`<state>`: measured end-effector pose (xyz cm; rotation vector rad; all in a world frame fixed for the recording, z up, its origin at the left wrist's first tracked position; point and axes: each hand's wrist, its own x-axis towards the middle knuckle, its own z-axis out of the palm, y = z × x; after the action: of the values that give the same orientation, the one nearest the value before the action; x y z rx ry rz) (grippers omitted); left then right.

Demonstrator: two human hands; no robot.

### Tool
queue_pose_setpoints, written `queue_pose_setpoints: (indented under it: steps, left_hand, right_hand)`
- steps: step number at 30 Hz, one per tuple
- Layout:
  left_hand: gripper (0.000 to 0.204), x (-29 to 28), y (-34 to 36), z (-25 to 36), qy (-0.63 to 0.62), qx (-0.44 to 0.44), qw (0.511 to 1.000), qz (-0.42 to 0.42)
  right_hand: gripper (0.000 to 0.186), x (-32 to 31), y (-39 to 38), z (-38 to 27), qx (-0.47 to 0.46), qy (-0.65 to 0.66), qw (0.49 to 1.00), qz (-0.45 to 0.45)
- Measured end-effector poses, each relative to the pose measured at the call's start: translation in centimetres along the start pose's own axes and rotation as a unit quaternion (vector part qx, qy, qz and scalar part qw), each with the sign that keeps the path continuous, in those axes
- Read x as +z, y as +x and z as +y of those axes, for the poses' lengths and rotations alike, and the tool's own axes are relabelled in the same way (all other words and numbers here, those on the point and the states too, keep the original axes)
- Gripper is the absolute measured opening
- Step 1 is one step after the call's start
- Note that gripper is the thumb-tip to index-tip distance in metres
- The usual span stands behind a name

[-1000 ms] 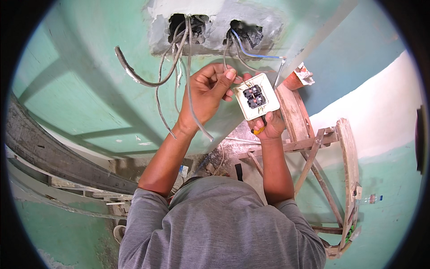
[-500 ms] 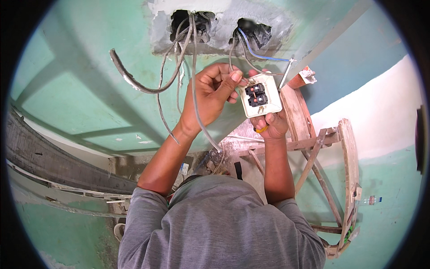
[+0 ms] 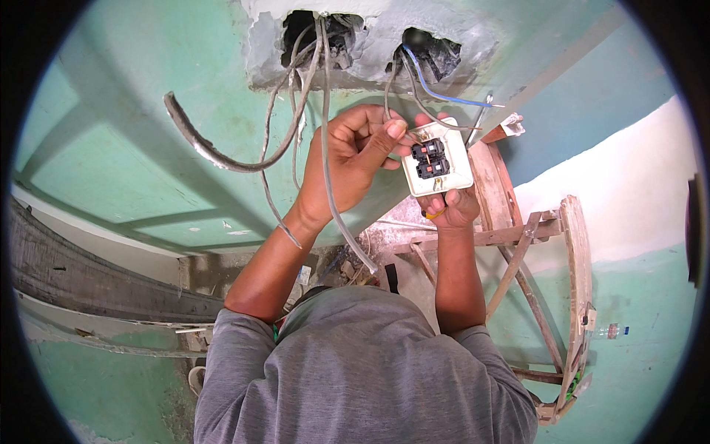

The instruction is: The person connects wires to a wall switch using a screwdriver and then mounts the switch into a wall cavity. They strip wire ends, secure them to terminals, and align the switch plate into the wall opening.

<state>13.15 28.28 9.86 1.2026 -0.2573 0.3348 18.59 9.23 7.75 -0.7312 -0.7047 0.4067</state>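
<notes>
My left hand (image 3: 353,159) is closed, thumb and fingers pinching a thin grey wire (image 3: 387,92) that hangs from the right-hand wall hole. The wire's end runs toward the back of a white wall plate (image 3: 460,172). Two black electrical modules (image 3: 430,160) with small orange and white parts sit in the plate's middle. From below and behind, my right hand (image 3: 452,209) grips this plate. A bit of yellow (image 3: 432,214) shows at its palm, and a thin metal shaft (image 3: 479,118) sticks out past the plate's upper corner; what joins them is hidden.
Two rough wall holes, left (image 3: 347,55) and right (image 3: 441,63), open above my hands. A thick grey cable (image 3: 214,152) hangs left; another grey cable (image 3: 329,148) crosses before my left wrist. A blue wire (image 3: 444,95) sticks out. A wooden trestle (image 3: 574,274) stands right.
The view has shifted a little, so the wall holes and plate appear slightly farther right. Both hands keep nearly the same hold. The hanging cables have swayed slightly.
</notes>
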Motion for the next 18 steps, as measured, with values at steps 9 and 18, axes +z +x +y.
queue_pose_setpoints:
  steps: [9, 18]
  left_hand:
    - [0.022, -0.1, 0.2, -0.1, 0.0, 0.011, 1.0, -0.005]
    - [0.022, 0.0, 0.2, -0.4, -0.003, 0.014, 1.0, -0.002]
  right_hand:
    - [0.121, 0.6, -0.8, -0.3, -0.023, -0.114, 0.992, 0.049]
    - [0.123, 1.5, -1.1, -0.8, -0.036, -0.196, 0.976, 0.084]
